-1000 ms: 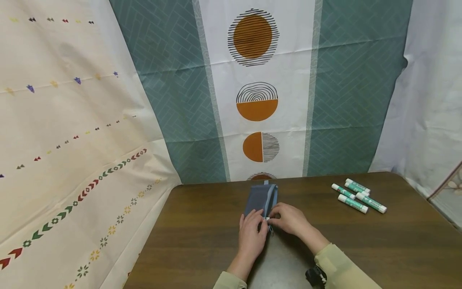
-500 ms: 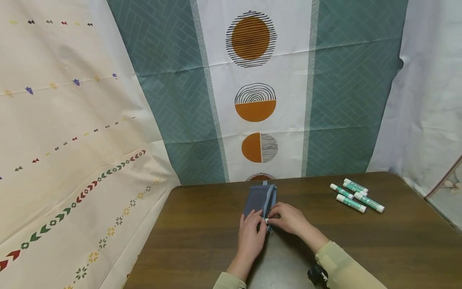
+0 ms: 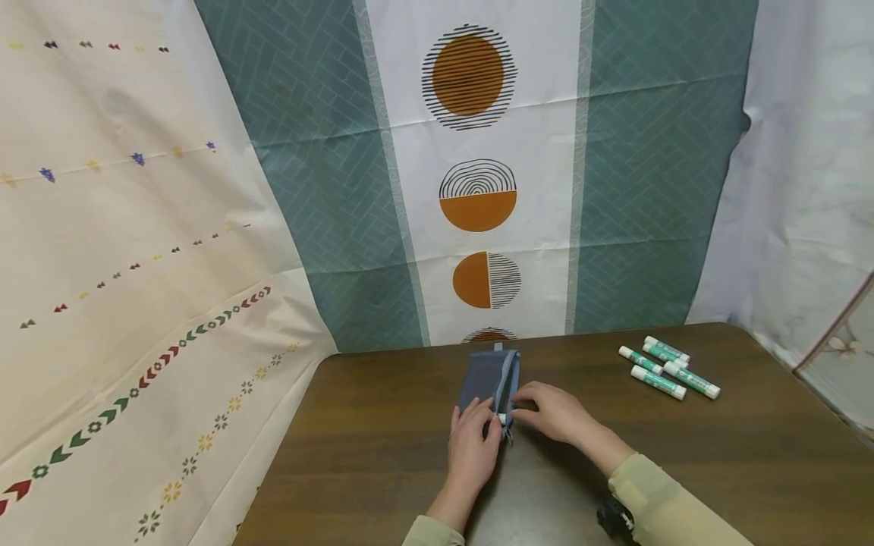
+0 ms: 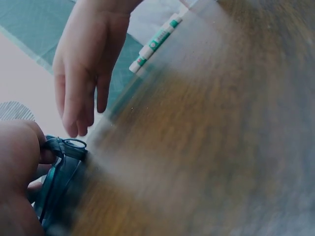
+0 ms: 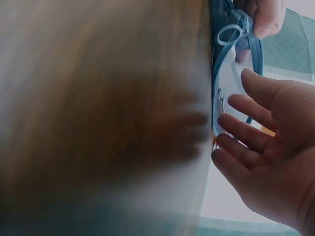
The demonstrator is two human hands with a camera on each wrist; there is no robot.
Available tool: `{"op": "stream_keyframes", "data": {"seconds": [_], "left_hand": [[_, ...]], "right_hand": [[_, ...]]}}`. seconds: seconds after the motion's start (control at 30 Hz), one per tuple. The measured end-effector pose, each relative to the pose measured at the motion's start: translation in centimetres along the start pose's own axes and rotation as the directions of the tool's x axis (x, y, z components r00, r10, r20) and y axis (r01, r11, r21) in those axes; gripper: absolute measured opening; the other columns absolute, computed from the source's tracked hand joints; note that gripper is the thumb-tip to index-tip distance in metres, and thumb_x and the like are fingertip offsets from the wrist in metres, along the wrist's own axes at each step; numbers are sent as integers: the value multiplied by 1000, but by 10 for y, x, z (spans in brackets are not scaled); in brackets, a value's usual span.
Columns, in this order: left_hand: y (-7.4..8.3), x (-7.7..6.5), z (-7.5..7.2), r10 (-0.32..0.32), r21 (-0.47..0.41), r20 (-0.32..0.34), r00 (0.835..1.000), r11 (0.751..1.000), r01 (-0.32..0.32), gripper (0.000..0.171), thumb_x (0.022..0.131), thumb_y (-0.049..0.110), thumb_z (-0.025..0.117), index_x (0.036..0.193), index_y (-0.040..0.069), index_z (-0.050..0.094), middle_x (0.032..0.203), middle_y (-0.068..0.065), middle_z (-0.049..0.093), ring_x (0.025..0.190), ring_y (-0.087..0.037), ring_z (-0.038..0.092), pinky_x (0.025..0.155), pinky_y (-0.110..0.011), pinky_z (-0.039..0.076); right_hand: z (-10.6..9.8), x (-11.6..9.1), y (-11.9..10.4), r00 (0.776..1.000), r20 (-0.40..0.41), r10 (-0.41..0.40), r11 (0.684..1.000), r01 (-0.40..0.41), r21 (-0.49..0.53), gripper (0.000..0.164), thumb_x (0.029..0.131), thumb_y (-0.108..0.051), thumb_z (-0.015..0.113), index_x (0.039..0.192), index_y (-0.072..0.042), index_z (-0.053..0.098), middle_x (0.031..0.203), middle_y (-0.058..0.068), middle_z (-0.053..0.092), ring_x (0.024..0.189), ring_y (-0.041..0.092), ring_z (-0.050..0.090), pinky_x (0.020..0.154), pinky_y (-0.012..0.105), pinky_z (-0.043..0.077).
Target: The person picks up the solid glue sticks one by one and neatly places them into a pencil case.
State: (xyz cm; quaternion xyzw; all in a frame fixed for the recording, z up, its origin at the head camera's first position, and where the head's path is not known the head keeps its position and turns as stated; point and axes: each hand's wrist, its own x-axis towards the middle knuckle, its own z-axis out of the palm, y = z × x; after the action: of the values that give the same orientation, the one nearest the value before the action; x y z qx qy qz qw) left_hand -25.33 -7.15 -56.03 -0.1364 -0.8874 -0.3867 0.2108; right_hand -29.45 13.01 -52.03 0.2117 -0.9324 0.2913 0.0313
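A blue-grey zip pouch (image 3: 481, 375) lies on the table, its zipped side gaping on the right. My left hand (image 3: 473, 447) grips its near end; in the right wrist view the left thumb and a finger (image 5: 266, 22) hold the pouch edge beside the ring zip pull (image 5: 230, 35). A small white end of something (image 3: 502, 418) shows in the opening near the left fingertips; its kind is hidden. My right hand (image 3: 556, 413), fingers extended and apart, is just right of the opening and holds nothing visible.
Several green-and-white glue sticks (image 3: 658, 382) lie loosely grouped at the back right of the wooden table (image 3: 369, 455). A patterned cloth (image 3: 478, 152) hangs behind the table's far edge, and a cream cloth (image 3: 136, 303) hangs along the left.
My right hand has let go at the pouch's near end and drawn slightly right, its fingers opening. The left hand stays on the pouch. The head view has shifted a little.
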Motion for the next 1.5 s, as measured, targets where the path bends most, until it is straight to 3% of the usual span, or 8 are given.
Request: {"op": "stream_keyframes", "data": {"seconds": [0.17, 0.57, 1.07, 1.5], "left_hand": [[-2, -1, 1, 25, 10, -28, 999, 1000, -25, 19, 102, 9, 70, 84, 14, 70, 134, -6, 78, 137, -36, 67, 122, -71, 35], [-3, -1, 3, -4, 8, -9, 1000, 1000, 4, 18, 102, 9, 70, 84, 14, 71, 136, -4, 78, 138, -34, 66, 124, -70, 33], [-2, 0, 1, -20, -9, 3, 1000, 1000, 20, 19, 103, 10, 70, 85, 15, 71, 138, -5, 77, 140, -35, 64, 126, -69, 30], [-3, -1, 1, -25, -9, 7, 1000, 1000, 25, 21, 103, 9, 69, 84, 16, 71, 138, -5, 76, 140, -34, 64, 125, -70, 31]], "right_hand": [[-13, -10, 9, 999, -30, 24, 998, -26, -63, 36, 103, -31, 79, 133, -11, 77, 136, 12, 74, 129, 37, 69, 105, 61, 56], [-40, -39, 30, 993, -119, 12, 985, -33, -171, 58, 105, -33, 77, 151, -1, 63, 158, 26, 57, 149, 49, 50, 113, 69, 47], [-65, -64, 56, 982, -187, -26, 962, -26, -273, 65, 102, -33, 81, 152, 4, 60, 157, 31, 56, 147, 55, 49, 115, 71, 43], [-81, -79, 74, 966, -254, -47, 955, -32, -296, 67, 101, -32, 82, 151, 7, 59, 157, 32, 55, 145, 56, 50, 116, 72, 41]]}}
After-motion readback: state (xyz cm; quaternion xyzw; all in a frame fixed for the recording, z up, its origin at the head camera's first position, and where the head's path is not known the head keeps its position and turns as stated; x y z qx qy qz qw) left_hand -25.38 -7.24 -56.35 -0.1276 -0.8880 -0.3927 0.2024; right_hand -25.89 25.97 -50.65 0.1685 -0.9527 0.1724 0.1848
